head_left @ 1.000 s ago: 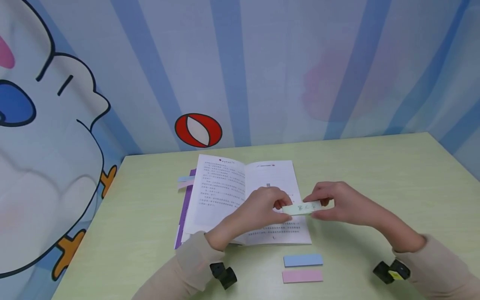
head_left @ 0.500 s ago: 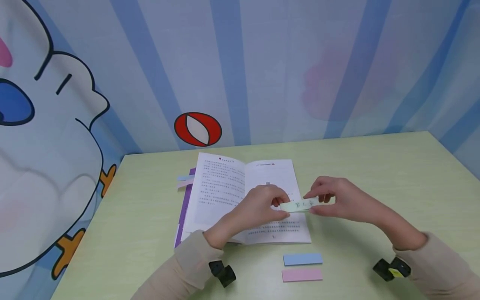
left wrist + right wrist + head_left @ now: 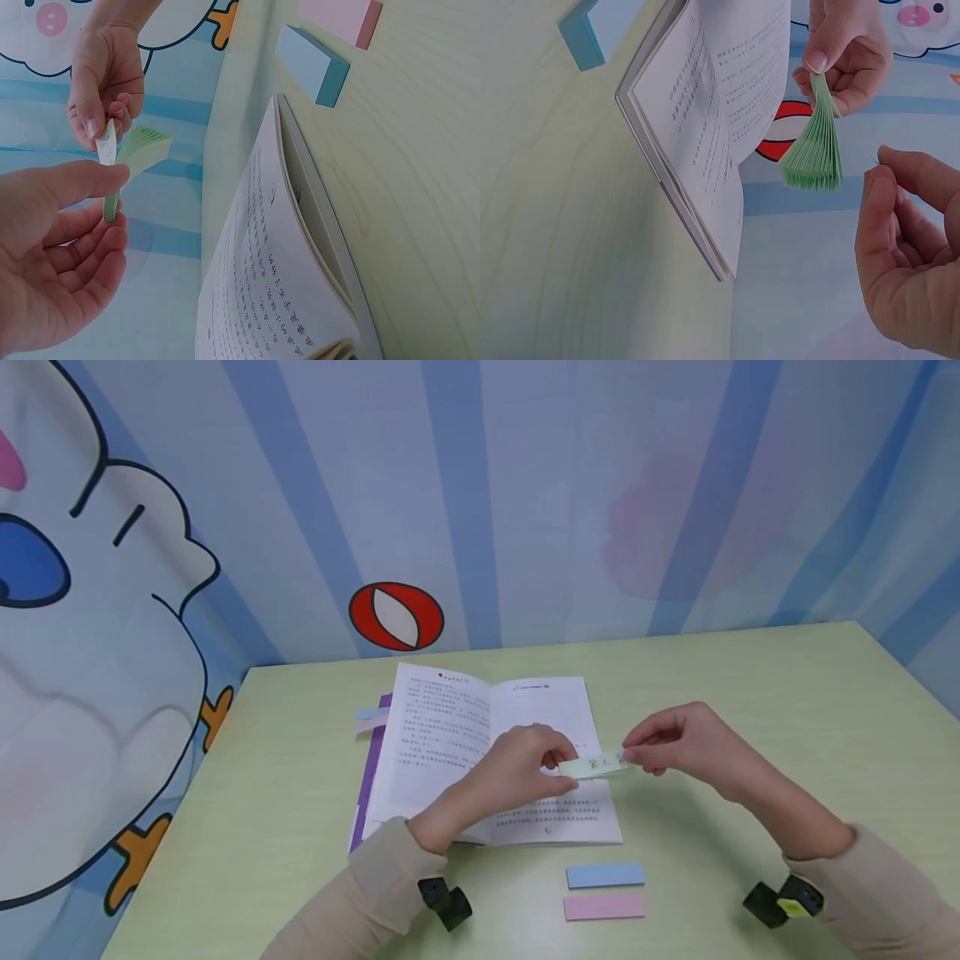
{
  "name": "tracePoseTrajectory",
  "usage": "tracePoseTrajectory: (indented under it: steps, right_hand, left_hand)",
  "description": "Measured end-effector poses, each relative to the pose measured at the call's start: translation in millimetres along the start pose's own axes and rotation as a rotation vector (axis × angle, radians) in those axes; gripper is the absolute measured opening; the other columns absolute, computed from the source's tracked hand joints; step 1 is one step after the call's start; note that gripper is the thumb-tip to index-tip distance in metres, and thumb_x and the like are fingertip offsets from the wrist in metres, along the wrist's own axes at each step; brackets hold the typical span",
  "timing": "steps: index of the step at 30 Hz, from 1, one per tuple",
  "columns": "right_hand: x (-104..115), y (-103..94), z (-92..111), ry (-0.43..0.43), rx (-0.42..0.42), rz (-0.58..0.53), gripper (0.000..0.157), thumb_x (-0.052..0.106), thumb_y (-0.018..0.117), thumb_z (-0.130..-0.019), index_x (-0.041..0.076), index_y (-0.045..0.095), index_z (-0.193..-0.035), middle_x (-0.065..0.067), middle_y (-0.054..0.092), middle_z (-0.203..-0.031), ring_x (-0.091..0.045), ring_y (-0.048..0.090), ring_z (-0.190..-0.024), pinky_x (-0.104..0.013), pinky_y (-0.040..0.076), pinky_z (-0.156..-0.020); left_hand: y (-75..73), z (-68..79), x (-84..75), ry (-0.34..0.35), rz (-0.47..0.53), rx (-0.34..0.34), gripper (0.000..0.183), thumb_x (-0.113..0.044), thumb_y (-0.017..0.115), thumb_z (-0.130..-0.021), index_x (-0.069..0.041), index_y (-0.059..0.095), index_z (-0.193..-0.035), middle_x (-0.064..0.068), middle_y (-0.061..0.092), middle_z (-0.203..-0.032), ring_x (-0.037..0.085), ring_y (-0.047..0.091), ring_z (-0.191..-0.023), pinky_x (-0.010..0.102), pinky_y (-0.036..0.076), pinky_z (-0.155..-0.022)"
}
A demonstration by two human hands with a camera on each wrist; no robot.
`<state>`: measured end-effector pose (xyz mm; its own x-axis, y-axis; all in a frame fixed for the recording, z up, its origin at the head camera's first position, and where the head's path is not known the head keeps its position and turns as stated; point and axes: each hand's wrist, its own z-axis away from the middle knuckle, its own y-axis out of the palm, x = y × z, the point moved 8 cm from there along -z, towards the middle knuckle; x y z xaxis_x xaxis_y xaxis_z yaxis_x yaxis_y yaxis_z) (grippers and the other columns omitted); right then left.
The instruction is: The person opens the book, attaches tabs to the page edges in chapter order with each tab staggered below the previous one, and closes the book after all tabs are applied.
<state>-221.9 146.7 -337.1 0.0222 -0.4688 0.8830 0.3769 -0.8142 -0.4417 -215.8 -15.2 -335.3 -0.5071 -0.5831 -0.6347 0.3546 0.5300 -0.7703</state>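
Observation:
Above the right page of an open book (image 3: 442, 735), my left hand (image 3: 528, 764) pinches one end of a pale green sticky note pad (image 3: 817, 146). The pad's sheets fan out at the free end, as the right wrist view shows. My right hand (image 3: 682, 747) pinches the far end of the top sticky note (image 3: 594, 766), which has handwriting on it. In the left wrist view that sheet (image 3: 107, 146) stands apart from the fanned pad, its other end still at the left thumb. Right thumb and index fingertips hide its right end.
A blue sticky note pad (image 3: 604, 876) and a pink one (image 3: 603, 907) lie on the table (image 3: 787, 718) in front of the book. Blue and pink tabs (image 3: 372, 720) stick out from the book's left side. A printed curtain (image 3: 525, 510) stands behind the table.
My right hand has moved slightly up and right, its thumb and index finger now closed together on the top sheet's end. The left hand has stayed nearly in place with the pad.

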Motion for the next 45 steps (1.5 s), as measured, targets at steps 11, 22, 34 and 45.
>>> tracePoseTrajectory:
  steps: [11,22,34,45]
  right_hand:
    - [-3,1.4,2,0.013,-0.010,-0.020,0.028,0.018,0.072,-0.082,-0.005,0.067,-0.097,-0.010,0.066,-0.077,-0.020,0.057,-0.064,-0.035,0.051,-0.061]
    - [5,0.7,7,-0.108,-0.018,0.065,0.020,0.020,0.073,-0.081,0.003,0.071,-0.091,-0.011,0.066,-0.081,-0.018,0.057,-0.065,-0.032,0.050,-0.059]
    - [10,0.7,12,-0.166,-0.014,0.073,0.014,0.017,0.072,-0.082,0.005,0.071,-0.089,-0.010,0.067,-0.083,-0.015,0.058,-0.065,-0.030,0.050,-0.057]
    - [15,-5.4,14,-0.201,-0.022,0.045,0.013,0.014,0.071,-0.083,0.004,0.070,-0.090,-0.009,0.067,-0.082,-0.015,0.059,-0.064,-0.029,0.050,-0.057]
  left_hand:
    - [0.1,-1.9,-1.5,0.005,-0.003,-0.007,0.023,-0.017,0.074,-0.080,-0.007,0.069,-0.100,-0.004,0.061,-0.086,0.008,0.051,-0.076,0.015,0.043,-0.070]
    - [3.0,-3.7,-1.4,0.005,0.005,-0.011,0.022,-0.017,0.074,-0.080,-0.007,0.069,-0.099,-0.005,0.061,-0.085,0.007,0.052,-0.076,0.015,0.043,-0.069]
    - [4.4,-5.8,-0.4,0.000,0.020,-0.012,0.020,-0.018,0.074,-0.080,-0.009,0.069,-0.097,-0.007,0.058,-0.081,0.007,0.050,-0.074,0.016,0.043,-0.067]
    - [1.9,-7.9,-2.5,0.051,0.057,-0.018,0.020,-0.016,0.074,-0.080,-0.008,0.069,-0.098,-0.006,0.060,-0.081,0.007,0.050,-0.072,0.016,0.043,-0.066]
